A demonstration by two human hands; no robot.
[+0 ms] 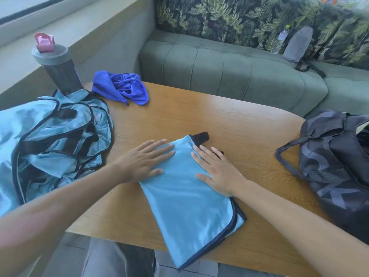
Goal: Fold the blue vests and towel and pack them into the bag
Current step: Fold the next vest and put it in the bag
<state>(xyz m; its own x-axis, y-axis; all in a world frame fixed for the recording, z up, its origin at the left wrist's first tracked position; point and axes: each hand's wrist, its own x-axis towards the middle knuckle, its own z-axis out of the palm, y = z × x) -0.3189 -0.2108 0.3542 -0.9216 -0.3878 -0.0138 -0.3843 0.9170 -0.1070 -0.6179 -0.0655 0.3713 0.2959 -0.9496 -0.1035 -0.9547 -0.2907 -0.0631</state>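
A light blue vest (189, 204) with dark trim lies folded into a long strip in the middle of the wooden table (239, 124), its near end hanging over the front edge. My left hand (143, 160) lies flat on its far left part, fingers straight. My right hand (217, 172) presses flat on its right edge. A heap of unfolded light blue vests (54, 144) sits at the table's left. A crumpled royal blue towel (123, 86) lies at the far left corner. The dark grey bag (339, 162) stands at the right edge, its mouth partly cut off by the frame.
A grey shaker bottle (58, 66) with a pink lid stands behind the vest heap. A green sofa (229, 70) runs behind the table, with a grey backpack (297, 45) and a water bottle (280, 40) on it.
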